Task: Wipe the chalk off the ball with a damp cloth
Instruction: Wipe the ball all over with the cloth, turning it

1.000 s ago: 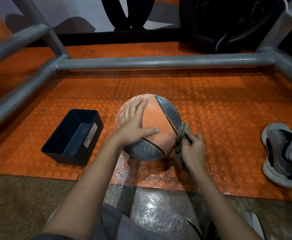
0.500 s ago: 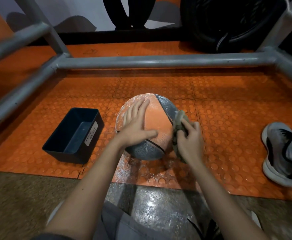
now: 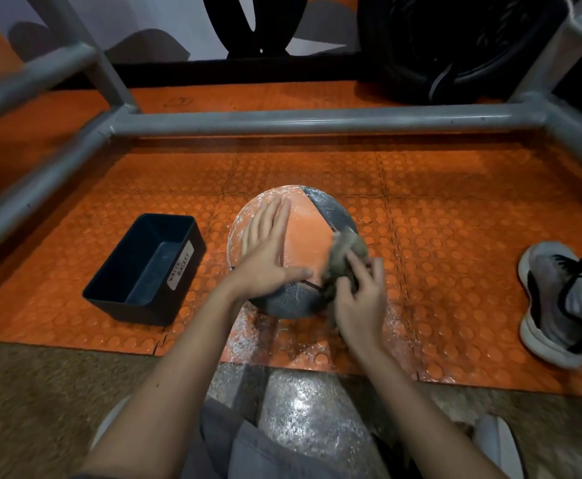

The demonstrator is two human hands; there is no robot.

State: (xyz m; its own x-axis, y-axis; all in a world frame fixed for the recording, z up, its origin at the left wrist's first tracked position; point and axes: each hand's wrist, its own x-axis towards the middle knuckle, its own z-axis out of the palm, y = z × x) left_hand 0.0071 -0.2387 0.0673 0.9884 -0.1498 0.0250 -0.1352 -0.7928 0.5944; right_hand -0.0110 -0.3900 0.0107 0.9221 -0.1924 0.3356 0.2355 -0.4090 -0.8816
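An orange and dark grey ball sits on the orange studded floor mat, dusted white with chalk along its left rim. My left hand lies flat on the ball's top left, fingers straight and thumb spread toward the right. My right hand grips a crumpled grey-brown cloth and presses it against the ball's right side. The cloth and right fingers are blurred by motion. White chalk specks lie on the mat just in front of the ball.
A dark rectangular bin labelled as a waste basket stands left of the ball. Grey metal frame bars fence the mat at the back and both sides. A foot in a grey sneaker rests at the right.
My right hand has carried the cloth upward along the ball's right side, from low beside it to higher on the dark panel. My left hand has kept its place on top.
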